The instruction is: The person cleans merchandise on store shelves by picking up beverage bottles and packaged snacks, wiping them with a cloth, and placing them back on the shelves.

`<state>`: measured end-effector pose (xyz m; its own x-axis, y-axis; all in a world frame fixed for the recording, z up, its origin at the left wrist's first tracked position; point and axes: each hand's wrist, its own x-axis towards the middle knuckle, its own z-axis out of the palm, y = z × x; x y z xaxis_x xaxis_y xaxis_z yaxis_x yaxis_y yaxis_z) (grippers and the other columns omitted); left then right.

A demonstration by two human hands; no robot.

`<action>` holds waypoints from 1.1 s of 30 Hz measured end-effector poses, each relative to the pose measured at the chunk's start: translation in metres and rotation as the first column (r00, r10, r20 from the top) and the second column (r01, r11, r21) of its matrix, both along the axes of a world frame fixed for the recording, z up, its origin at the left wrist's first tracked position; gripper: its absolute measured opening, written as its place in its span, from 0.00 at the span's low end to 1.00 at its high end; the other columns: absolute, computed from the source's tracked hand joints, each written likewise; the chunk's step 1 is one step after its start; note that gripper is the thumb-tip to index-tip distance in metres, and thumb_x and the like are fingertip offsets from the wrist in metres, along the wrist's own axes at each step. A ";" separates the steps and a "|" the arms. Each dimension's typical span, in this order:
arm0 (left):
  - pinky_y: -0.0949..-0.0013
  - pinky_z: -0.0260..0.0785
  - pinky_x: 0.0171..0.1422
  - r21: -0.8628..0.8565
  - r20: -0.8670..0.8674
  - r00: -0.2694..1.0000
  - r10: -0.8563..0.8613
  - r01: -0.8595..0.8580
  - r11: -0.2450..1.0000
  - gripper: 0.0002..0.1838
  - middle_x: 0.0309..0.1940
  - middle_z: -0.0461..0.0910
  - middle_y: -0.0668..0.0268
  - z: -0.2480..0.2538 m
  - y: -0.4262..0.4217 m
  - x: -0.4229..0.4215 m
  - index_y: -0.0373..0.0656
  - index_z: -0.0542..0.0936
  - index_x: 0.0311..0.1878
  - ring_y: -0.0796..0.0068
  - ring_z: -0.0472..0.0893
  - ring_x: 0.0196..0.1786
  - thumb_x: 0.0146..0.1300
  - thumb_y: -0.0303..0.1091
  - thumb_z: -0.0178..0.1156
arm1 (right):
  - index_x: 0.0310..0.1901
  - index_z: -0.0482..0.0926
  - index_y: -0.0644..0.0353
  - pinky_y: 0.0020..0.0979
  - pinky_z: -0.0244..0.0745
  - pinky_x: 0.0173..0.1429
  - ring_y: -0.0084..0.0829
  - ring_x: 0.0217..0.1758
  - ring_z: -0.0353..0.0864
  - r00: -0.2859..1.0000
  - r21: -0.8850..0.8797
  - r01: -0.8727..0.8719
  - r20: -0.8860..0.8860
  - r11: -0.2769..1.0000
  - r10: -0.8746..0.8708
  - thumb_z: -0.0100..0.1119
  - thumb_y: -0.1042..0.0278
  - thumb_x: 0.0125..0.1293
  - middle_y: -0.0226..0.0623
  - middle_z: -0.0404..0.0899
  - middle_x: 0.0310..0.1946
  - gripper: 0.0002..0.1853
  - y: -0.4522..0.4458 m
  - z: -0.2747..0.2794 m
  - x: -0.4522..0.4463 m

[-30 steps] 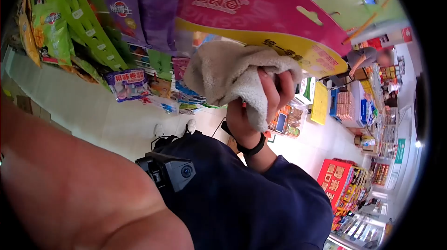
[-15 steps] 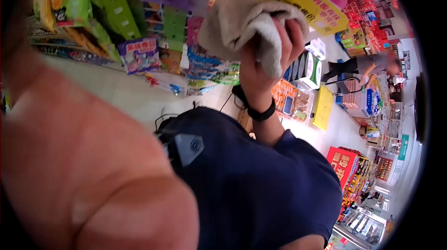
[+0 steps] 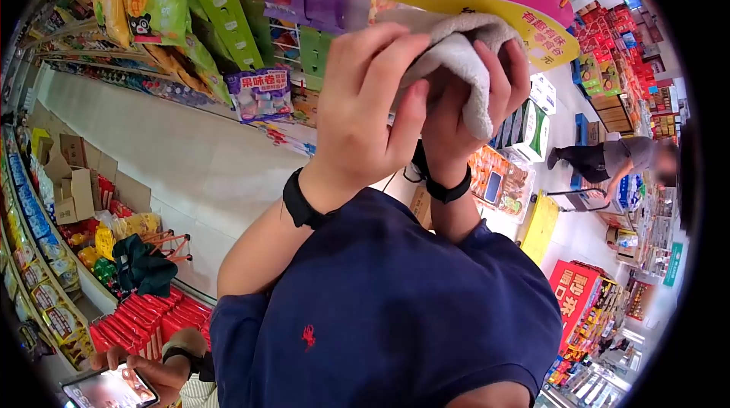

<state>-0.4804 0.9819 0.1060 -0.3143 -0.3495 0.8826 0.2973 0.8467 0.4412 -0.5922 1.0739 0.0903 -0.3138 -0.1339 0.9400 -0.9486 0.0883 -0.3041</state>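
One nubbly greyish cloth [image 3: 464, 54], folded into soft curves, sits upper centre on my feed, clasped in the right hand's [image 3: 449, 128] bent fingers. Glossy snack bags [image 3: 156, 1] (contents hidden) hang upper left. The left hand [image 3: 357, 115] arches, thumb and fingers apart; whether it touches the cloth, I can't tell.

My left hand [image 3: 353, 107] is raised with its back towards me, fingers [image 3: 374, 62] bent and loosely parted, leaning to the right, the thumb [image 3: 408, 123] held away from them. My left forearm [image 3: 258, 252] slants far and right from a bent elbow. Just beside it, my right hand [image 3: 449, 130] is curled in a grip, my right forearm [image 3: 458, 218] reaching far.
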 end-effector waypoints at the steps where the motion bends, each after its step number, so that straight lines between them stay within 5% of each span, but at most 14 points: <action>1: 0.61 0.72 0.57 -0.005 0.001 1.000 0.001 -0.001 1.000 0.21 0.56 0.78 0.51 -0.002 -0.002 -0.004 0.35 0.80 0.58 0.54 0.78 0.52 0.59 0.21 0.62 | 0.54 0.83 0.60 0.46 0.66 0.72 0.54 0.69 0.70 1.000 -0.025 -0.014 -0.007 1.000 0.014 0.68 0.80 0.58 0.51 0.68 0.65 0.21 -0.002 0.000 -0.001; 7: 0.53 0.69 0.62 -0.066 0.113 0.985 0.132 -0.125 0.990 0.30 0.59 0.78 0.57 -0.015 -0.002 -0.016 0.47 0.82 0.60 0.50 0.74 0.57 0.50 0.17 0.61 | 0.54 0.83 0.58 0.47 0.67 0.71 0.53 0.69 0.70 0.999 0.056 0.044 0.017 0.997 -0.045 0.70 0.79 0.57 0.49 0.69 0.64 0.21 -0.001 -0.020 0.001; 12: 0.52 0.69 0.62 -0.071 0.137 0.980 0.147 -0.139 0.988 0.30 0.56 0.79 0.58 -0.016 -0.001 -0.018 0.46 0.83 0.57 0.48 0.73 0.57 0.47 0.16 0.61 | 0.54 0.82 0.58 0.48 0.69 0.70 0.53 0.68 0.71 0.999 0.062 0.007 0.048 0.998 -0.010 0.71 0.80 0.57 0.50 0.70 0.64 0.22 0.001 -0.028 0.002; 20: 0.52 0.71 0.61 -0.121 0.100 0.987 0.124 -0.111 0.986 0.28 0.54 0.76 0.60 -0.009 0.000 -0.019 0.46 0.83 0.56 0.48 0.72 0.57 0.46 0.21 0.66 | 0.53 0.80 0.60 0.50 0.66 0.76 0.54 0.72 0.70 0.998 -0.123 -0.024 -0.054 0.992 0.017 0.73 0.62 0.64 0.51 0.69 0.66 0.20 0.003 -0.001 -0.014; 25: 0.52 0.71 0.61 -0.103 0.007 0.993 0.115 -0.114 0.988 0.27 0.52 0.77 0.61 -0.001 0.001 -0.024 0.45 0.83 0.54 0.50 0.73 0.57 0.46 0.21 0.67 | 0.54 0.79 0.56 0.54 0.64 0.76 0.55 0.72 0.68 0.996 -0.036 0.033 -0.085 0.999 -0.036 0.69 0.69 0.65 0.48 0.71 0.63 0.16 -0.001 -0.010 -0.016; 33: 0.55 0.72 0.56 -0.065 0.120 0.986 0.111 -0.104 0.992 0.23 0.47 0.80 0.62 -0.022 0.002 -0.023 0.43 0.84 0.48 0.52 0.76 0.53 0.45 0.17 0.64 | 0.53 0.79 0.56 0.53 0.67 0.71 0.56 0.68 0.72 0.995 0.012 -0.069 -0.070 0.998 0.070 0.74 0.70 0.60 0.48 0.74 0.59 0.20 0.003 -0.042 -0.014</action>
<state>-0.5036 0.9836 0.0836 -0.3856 -0.3362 0.8593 0.1494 0.8962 0.4177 -0.6060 1.0766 0.0479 -0.2367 -0.1618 0.9580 -0.9714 0.0236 -0.2361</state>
